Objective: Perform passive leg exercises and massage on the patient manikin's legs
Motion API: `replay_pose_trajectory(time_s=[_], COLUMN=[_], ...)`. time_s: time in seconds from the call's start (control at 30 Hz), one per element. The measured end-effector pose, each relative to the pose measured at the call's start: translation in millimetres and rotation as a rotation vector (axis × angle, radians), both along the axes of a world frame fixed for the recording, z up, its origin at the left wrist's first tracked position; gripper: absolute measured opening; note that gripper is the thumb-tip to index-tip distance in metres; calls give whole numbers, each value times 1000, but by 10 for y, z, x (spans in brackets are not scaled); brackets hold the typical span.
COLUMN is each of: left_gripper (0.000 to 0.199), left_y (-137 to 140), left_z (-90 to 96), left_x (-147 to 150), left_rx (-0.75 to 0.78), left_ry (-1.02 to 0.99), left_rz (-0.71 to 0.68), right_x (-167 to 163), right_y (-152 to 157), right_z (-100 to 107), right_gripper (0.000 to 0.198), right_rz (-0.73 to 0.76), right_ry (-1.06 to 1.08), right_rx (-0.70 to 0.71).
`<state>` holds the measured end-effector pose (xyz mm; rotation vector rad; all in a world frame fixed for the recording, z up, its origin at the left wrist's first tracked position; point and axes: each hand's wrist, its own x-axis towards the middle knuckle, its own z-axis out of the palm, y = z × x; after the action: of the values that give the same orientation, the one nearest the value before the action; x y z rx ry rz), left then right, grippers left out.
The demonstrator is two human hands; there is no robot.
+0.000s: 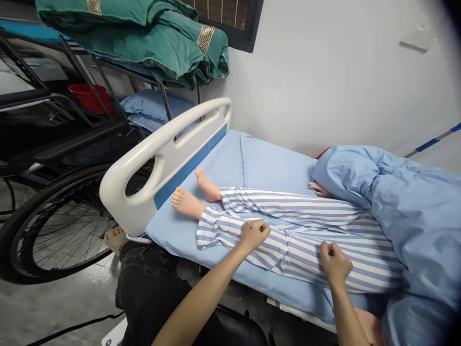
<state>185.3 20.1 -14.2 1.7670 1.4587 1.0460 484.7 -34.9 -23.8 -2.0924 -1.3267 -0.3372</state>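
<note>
A figure that looks like a care manikin lies on the bed in blue-and-white striped trousers (306, 206), its bare feet (187, 203) toward the footboard. My left hand (255, 234) is closed in a fist over the lower part of the nearer leg. Farther up that same leg, around the thigh, my right hand (335, 263) is also a fist. Nothing shows in either hand. Whether the fists press on the cloth or hover just above it, I cannot tell. A blue quilt (425, 216) is bunched over the upper body, and one manikin hand (321, 190) pokes out beneath it.
A white footboard (173, 139) closes off the bed's left end, with a wheelchair (65, 221) beyond it. Green folded blankets (162, 43) lie on a raised frame behind, above blue pillows (154, 105) and a red bucket (91, 97). A white wall (324, 77) borders the bed's far side.
</note>
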Motion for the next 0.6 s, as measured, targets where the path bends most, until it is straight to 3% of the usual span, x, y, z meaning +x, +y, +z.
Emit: replay_pose_trajectory(time_s=[0.27, 0.37, 0.47, 0.6], left_gripper=[33, 34, 33, 33], left_y=[308, 468, 559, 569], left_z=[134, 160, 110, 57], left_x=[-1195, -1372, -1384, -1369], left_rx=[-40, -44, -82, -112], left_ry=[-230, -308, -194, -56], left_rz=[385, 369, 263, 190], right_x=[30, 65, 43, -367], right_y=[9, 19, 10, -56], right_z=[-129, -123, -33, 136], right_gripper=[38, 37, 36, 42], right_rz=[29, 5, -8, 96], right_ry=[-36, -26, 33, 356], right_rx=[2, -22, -51, -3])
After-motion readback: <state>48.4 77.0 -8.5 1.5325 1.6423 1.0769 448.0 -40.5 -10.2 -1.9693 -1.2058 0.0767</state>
